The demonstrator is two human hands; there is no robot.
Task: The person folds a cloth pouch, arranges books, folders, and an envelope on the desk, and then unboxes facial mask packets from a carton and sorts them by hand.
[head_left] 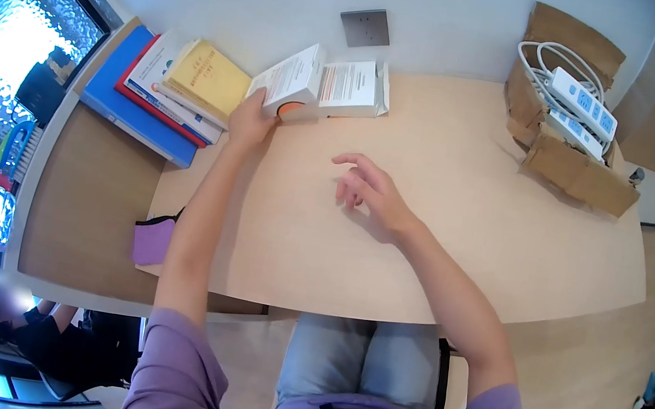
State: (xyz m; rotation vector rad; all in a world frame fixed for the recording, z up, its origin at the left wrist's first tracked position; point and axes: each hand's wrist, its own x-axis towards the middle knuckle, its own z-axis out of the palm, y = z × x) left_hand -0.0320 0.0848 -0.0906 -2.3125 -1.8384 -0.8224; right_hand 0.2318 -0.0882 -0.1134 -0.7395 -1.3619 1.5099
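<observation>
My left hand [250,119] reaches to the back of the desk and grips the lower left edge of a white box [289,79] with printed text and an orange round mark. A second white box [348,88] with printed text stands close to its right, against the wall side. My left fingers are partly hidden behind the first box. My right hand [372,192] hovers over the middle of the desk [421,262], holding nothing, its fingers loosely bent and apart. Left of the boxes lie yellow books [208,76].
A blue folder [137,110] and a red book [148,90] lean at the left. A torn cardboard box [577,171] with white power strips [583,104] sits at the back right. A purple pouch [154,241] lies near the left edge. Another person [77,349] sits lower left.
</observation>
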